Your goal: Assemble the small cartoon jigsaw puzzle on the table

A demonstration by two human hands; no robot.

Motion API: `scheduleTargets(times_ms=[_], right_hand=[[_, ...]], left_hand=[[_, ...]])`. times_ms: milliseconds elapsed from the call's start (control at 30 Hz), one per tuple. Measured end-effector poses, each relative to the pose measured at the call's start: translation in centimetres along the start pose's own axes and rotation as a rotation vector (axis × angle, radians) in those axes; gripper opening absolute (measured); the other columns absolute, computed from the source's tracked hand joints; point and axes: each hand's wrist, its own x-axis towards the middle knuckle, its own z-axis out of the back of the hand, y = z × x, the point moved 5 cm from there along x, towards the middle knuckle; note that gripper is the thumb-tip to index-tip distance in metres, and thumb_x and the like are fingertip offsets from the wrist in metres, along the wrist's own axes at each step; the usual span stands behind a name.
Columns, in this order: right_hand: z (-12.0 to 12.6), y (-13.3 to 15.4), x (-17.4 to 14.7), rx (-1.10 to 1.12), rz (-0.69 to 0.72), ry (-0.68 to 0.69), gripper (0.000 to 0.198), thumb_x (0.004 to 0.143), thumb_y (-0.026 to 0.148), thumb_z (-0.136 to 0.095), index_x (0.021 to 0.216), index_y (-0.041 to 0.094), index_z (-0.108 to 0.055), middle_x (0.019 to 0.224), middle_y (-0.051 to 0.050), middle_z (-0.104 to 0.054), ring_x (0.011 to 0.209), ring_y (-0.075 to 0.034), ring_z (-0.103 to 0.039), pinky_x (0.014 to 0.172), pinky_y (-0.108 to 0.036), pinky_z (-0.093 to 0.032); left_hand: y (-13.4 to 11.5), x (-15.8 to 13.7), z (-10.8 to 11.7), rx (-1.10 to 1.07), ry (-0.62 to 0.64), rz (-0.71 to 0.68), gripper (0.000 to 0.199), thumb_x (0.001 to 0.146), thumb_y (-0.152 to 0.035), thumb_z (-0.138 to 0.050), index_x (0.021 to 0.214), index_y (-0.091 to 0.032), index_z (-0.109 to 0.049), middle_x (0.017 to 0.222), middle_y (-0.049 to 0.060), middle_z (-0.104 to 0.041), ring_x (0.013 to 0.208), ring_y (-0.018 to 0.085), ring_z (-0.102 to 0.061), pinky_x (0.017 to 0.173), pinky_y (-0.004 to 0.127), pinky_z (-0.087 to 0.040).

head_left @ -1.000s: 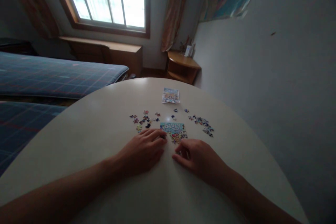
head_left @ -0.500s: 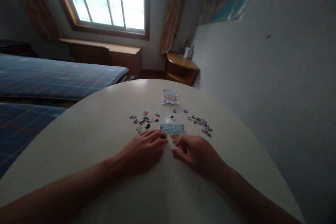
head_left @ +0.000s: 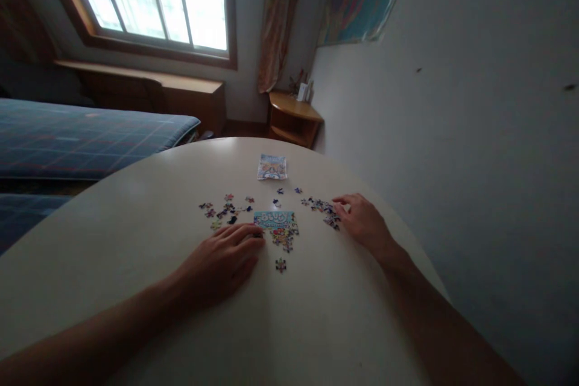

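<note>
A partly joined jigsaw puzzle (head_left: 274,221) lies mid-table, with "Bluey" lettering on its teal top edge and a ragged lower edge. My left hand (head_left: 224,258) rests flat at its left side, fingers stretched out and fingertips covering that corner. My right hand (head_left: 362,222) is at the right-hand heap of loose puzzle pieces (head_left: 322,208), its thumb and forefinger apart at the heap's edge. No piece shows in its grasp. One single puzzle piece (head_left: 281,265) lies by itself below the joined part.
More loose pieces (head_left: 226,210) are scattered left of the puzzle, and a few lie above it. A small picture sheet (head_left: 272,167) lies farther back on the round white table (head_left: 181,181). Beyond are a plaid mattress (head_left: 113,132), a corner shelf (head_left: 296,107) and, rightward, a wall.
My right hand has moved from the puzzle's lower edge to the right heap, uncovering the single piece below the puzzle. My left hand stays by the puzzle. The view has turned slightly right.
</note>
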Motion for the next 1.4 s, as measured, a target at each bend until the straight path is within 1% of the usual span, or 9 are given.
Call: scheduleTargets(times_ms=[133, 233, 400, 667, 733, 833, 933, 1167, 1400], right_hand=[[-0.9, 0.2, 0.2, 0.076, 0.041, 0.043, 0.024, 0.089, 0.027, -0.056, 0.103, 0.021, -0.075, 0.107, -0.011, -0.068, 0.099, -0.022, -0.064, 0.09, -0.034, -0.046], [-0.9, -0.3, 0.5, 0.113, -0.002, 0.065, 0.022, 0.087, 0.028, -0.06, 0.101, 0.022, -0.076, 0.105, -0.01, -0.069, 0.092, -0.021, -0.064, 0.084, -0.033, -0.047], [-0.4, -1.3, 0.5, 0.135, -0.076, 0.089, 0.019, 0.084, 0.033, -0.063, 0.09, 0.019, -0.075, 0.088, -0.008, -0.073, 0.072, -0.018, -0.064, 0.066, -0.029, -0.045], [-0.2, -1.1, 0.3, 0.18, -0.085, 0.153, 0.02, 0.079, 0.038, -0.067, 0.083, 0.02, -0.075, 0.081, -0.006, -0.074, 0.07, -0.017, -0.065, 0.061, -0.026, -0.043], [0.1, -1.3, 0.2, 0.175, -0.097, 0.192, 0.023, 0.078, 0.04, -0.068, 0.079, 0.019, -0.074, 0.077, -0.006, -0.073, 0.068, -0.018, -0.065, 0.06, -0.027, -0.042], [0.3, -1.2, -0.2, 0.191, -0.09, 0.305, 0.025, 0.075, 0.043, -0.071, 0.077, 0.018, -0.074, 0.075, -0.006, -0.073, 0.068, -0.018, -0.064, 0.059, -0.027, -0.042], [0.3, -0.6, -0.8, 0.221, -0.068, 0.389, 0.022, 0.075, 0.039, -0.071, 0.079, 0.018, -0.075, 0.079, -0.006, -0.074, 0.07, -0.018, -0.065, 0.059, -0.027, -0.042], [0.5, 1.2, -1.7, 0.156, -0.03, 0.459, 0.017, 0.076, 0.033, -0.067, 0.08, 0.019, -0.074, 0.081, -0.007, -0.074, 0.073, -0.019, -0.065, 0.062, -0.027, -0.042], [0.6, 3.1, -2.7, 0.172, 0.017, 0.426, 0.008, 0.074, 0.023, -0.065, 0.08, 0.018, -0.067, 0.08, -0.005, -0.07, 0.071, -0.017, -0.062, 0.061, -0.027, -0.042]], left_hand=[[0.1, -0.1, -0.1, 0.016, 0.004, -0.006, 0.03, 0.091, -0.017, -0.049, 0.119, -0.021, -0.057, 0.132, 0.009, -0.058, 0.119, 0.026, -0.056, 0.1, 0.049, -0.05], [0.2, -0.2, -0.2, 0.019, 0.004, -0.006, 0.029, 0.092, -0.018, -0.048, 0.12, -0.021, -0.057, 0.132, 0.009, -0.058, 0.119, 0.026, -0.057, 0.099, 0.049, -0.051], [0.2, -0.1, -0.2, 0.021, 0.003, -0.015, 0.028, 0.092, -0.018, -0.048, 0.118, -0.02, -0.057, 0.132, 0.01, -0.058, 0.12, 0.026, -0.057, 0.098, 0.049, -0.051], [0.2, 0.0, -0.2, 0.022, 0.004, -0.007, 0.029, 0.093, -0.019, -0.047, 0.12, -0.021, -0.058, 0.131, 0.009, -0.059, 0.119, 0.026, -0.057, 0.098, 0.048, -0.051], [0.2, 0.0, -0.2, 0.023, 0.005, -0.005, 0.029, 0.093, -0.019, -0.047, 0.119, -0.021, -0.058, 0.132, 0.009, -0.058, 0.118, 0.026, -0.057, 0.098, 0.048, -0.051], [0.2, -0.1, -0.2, 0.027, 0.017, -0.004, 0.029, 0.093, -0.018, -0.047, 0.119, -0.021, -0.058, 0.132, 0.009, -0.058, 0.119, 0.026, -0.057, 0.099, 0.048, -0.051], [0.2, -0.1, -0.2, 0.026, 0.016, -0.003, 0.029, 0.092, -0.018, -0.047, 0.119, -0.021, -0.059, 0.131, 0.009, -0.059, 0.119, 0.026, -0.057, 0.099, 0.047, -0.051], [0.2, -0.1, -0.1, 0.024, 0.001, -0.004, 0.029, 0.092, -0.018, -0.048, 0.119, -0.021, -0.059, 0.131, 0.009, -0.059, 0.118, 0.026, -0.057, 0.098, 0.047, -0.052], [0.1, -0.1, -0.2, 0.026, 0.007, -0.009, 0.028, 0.092, -0.018, -0.048, 0.118, -0.02, -0.059, 0.131, 0.009, -0.058, 0.118, 0.025, -0.057, 0.099, 0.047, -0.051]])
